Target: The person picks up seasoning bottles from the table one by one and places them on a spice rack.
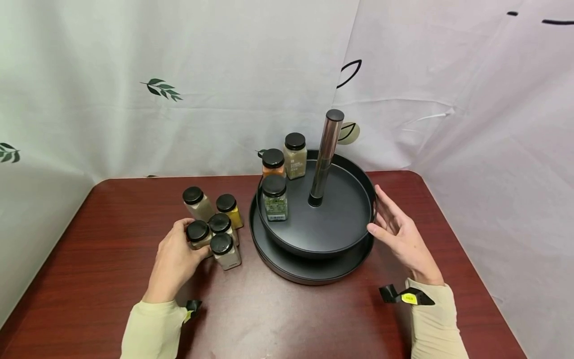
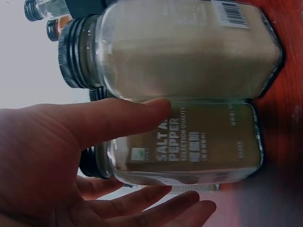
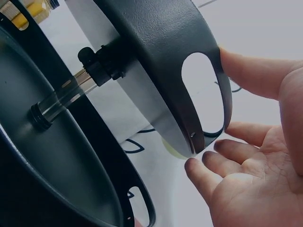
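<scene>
My left hand [image 1: 175, 262] grips a square spice jar [image 1: 198, 231] with a black lid, among several jars on the table. In the left wrist view the thumb lies across its label, which reads salt and pepper, and the fingers are on the far side. A jar of pale powder [image 2: 189, 52] stands against it. On the right, my right hand [image 1: 405, 244] touches the rim of the upper tray [image 1: 336, 229] of a black two-tier turntable, thumb and fingers fairly straight beside a slot handle [image 3: 204, 94]. The lower tray [image 1: 309, 274] sits beneath.
Three jars stand on the upper tray's left side: one green [image 1: 275, 203], one orange [image 1: 273, 164], one beige [image 1: 295, 157]. A tall post [image 1: 326, 154] rises from its centre. A yellow jar [image 1: 230, 212] stands between the left group and the turntable. White curtain [image 1: 224, 75] hangs behind the table.
</scene>
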A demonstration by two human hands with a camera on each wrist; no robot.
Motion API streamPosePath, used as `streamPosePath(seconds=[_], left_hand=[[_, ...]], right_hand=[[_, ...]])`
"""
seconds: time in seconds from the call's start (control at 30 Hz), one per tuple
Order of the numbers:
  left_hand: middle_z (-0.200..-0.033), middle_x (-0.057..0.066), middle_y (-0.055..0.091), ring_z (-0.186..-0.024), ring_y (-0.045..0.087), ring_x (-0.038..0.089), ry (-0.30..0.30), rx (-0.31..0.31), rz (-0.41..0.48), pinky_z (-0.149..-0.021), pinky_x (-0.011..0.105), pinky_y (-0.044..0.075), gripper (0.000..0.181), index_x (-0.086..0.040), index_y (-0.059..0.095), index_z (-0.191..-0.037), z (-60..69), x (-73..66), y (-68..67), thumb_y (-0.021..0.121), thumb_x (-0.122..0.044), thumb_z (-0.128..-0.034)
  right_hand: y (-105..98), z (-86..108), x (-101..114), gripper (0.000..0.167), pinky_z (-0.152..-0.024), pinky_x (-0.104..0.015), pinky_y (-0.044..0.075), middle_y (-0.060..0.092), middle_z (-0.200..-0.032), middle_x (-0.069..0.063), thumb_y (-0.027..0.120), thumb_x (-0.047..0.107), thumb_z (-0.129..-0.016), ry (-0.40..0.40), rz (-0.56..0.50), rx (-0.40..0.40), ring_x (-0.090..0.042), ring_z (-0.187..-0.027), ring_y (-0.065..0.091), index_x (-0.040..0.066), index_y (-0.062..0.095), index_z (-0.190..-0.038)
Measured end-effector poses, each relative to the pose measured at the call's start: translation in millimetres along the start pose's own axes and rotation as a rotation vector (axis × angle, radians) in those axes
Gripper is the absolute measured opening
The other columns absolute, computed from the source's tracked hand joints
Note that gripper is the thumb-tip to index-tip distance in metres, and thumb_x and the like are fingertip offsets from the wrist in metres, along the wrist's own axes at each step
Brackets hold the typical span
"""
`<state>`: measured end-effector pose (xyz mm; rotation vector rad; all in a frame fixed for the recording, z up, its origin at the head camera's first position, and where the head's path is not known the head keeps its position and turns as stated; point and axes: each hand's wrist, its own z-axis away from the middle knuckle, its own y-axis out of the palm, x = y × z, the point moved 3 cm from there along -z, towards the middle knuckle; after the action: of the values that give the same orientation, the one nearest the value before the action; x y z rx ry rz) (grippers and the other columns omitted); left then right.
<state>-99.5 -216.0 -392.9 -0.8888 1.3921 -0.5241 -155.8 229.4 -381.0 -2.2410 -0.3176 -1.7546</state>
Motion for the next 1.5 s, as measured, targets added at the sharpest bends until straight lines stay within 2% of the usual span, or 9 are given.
streamPosePath(seconds=[0.13, 0.27, 0.57, 0.67, 0.93, 1.13, 1.37, 1.5], left_hand=[[-0.121, 0.034, 0.060, -0.113, 0.059, 0.047, -0.013, -0.005, 0.014, -0.092, 0.060, 0.047, 0.069, 0.006, 0.041, -0.136, -0.5, 2.5, 1.9, 0.080, -0.006, -0.0800], [-0.117, 0.034, 0.061, -0.111, 0.060, 0.048, 0.002, -0.014, 0.025, -0.092, 0.059, 0.047, 0.068, 0.005, 0.041, -0.135, -1.5, 4.1, 2.8, 0.079, -0.006, -0.0795], [-0.112, 0.028, 0.066, -0.105, 0.063, 0.044, 0.086, -0.031, 0.052, -0.088, 0.058, 0.048, 0.066, -0.004, 0.046, -0.132, -1.7, 6.0, 3.5, 0.083, -0.002, -0.0766], [-0.108, 0.026, 0.067, -0.099, 0.064, 0.041, 0.113, -0.039, 0.055, -0.085, 0.056, 0.048, 0.065, -0.007, 0.048, -0.130, -1.6, 6.6, 3.1, 0.084, -0.001, -0.0753], [-0.103, 0.020, 0.069, -0.089, 0.066, 0.034, 0.157, -0.032, 0.070, -0.081, 0.053, 0.049, 0.064, -0.009, 0.051, -0.128, -3.1, 9.1, 4.0, 0.085, -0.003, -0.0748], [-0.092, 0.014, 0.069, -0.077, 0.061, 0.027, 0.141, -0.001, 0.056, -0.076, 0.048, 0.048, 0.060, -0.009, 0.050, -0.126, -4.2, 11.3, 3.6, 0.084, -0.006, -0.0766], [-0.099, 0.018, 0.069, -0.095, 0.065, 0.035, 0.082, 0.048, 0.057, -0.082, 0.051, 0.049, 0.059, -0.004, 0.046, -0.126, -5.3, 12.1, 3.9, 0.082, -0.019, -0.0806], [-0.101, 0.020, 0.068, -0.097, 0.065, 0.036, 0.056, 0.057, 0.064, -0.083, 0.051, 0.049, 0.062, -0.002, 0.044, -0.126, -5.6, 12.6, 4.2, 0.081, -0.024, -0.0821]], right_hand=[[0.5, 0.1, -0.3, 0.079, -0.112, -0.017, 0.029, 0.009, -0.169, -0.007, 0.057, -0.011, -0.096, 0.002, -0.004, 0.005, -0.023, -0.153, 0.012, 0.010, 0.017, -0.161], [0.9, 0.2, -0.5, 0.079, -0.113, -0.017, 0.029, 0.009, -0.169, -0.008, 0.057, -0.011, -0.096, 0.002, -0.010, 0.005, -0.022, -0.153, 0.011, 0.011, 0.018, -0.161], [1.5, -0.2, -1.1, 0.080, -0.113, -0.018, 0.029, 0.009, -0.168, -0.009, 0.057, -0.014, -0.095, -0.016, -0.034, 0.007, -0.022, -0.153, 0.012, 0.009, 0.017, -0.161], [1.6, -0.3, -1.3, 0.081, -0.113, -0.018, 0.029, 0.009, -0.168, -0.009, 0.057, -0.014, -0.095, -0.020, -0.038, 0.008, -0.022, -0.153, 0.012, 0.008, 0.016, -0.161], [2.5, -0.5, -0.4, 0.081, -0.113, -0.019, 0.029, 0.008, -0.168, -0.010, 0.056, -0.015, -0.095, -0.026, -0.045, 0.011, -0.023, -0.154, 0.011, 0.008, 0.016, -0.161], [3.0, -0.2, -0.2, 0.081, -0.113, -0.018, 0.029, 0.010, -0.168, -0.009, 0.057, -0.014, -0.095, -0.021, -0.039, 0.005, -0.023, -0.153, 0.012, 0.008, 0.017, -0.161], [3.3, -0.4, 0.1, 0.080, -0.113, -0.018, 0.029, 0.010, -0.168, -0.008, 0.057, -0.014, -0.095, -0.013, -0.034, 0.000, -0.023, -0.153, 0.012, 0.008, 0.017, -0.161], [3.1, -0.3, 0.0, 0.080, -0.113, -0.018, 0.029, 0.010, -0.168, -0.008, 0.057, -0.014, -0.095, -0.015, -0.033, -0.002, -0.023, -0.153, 0.013, 0.009, 0.018, -0.161]])
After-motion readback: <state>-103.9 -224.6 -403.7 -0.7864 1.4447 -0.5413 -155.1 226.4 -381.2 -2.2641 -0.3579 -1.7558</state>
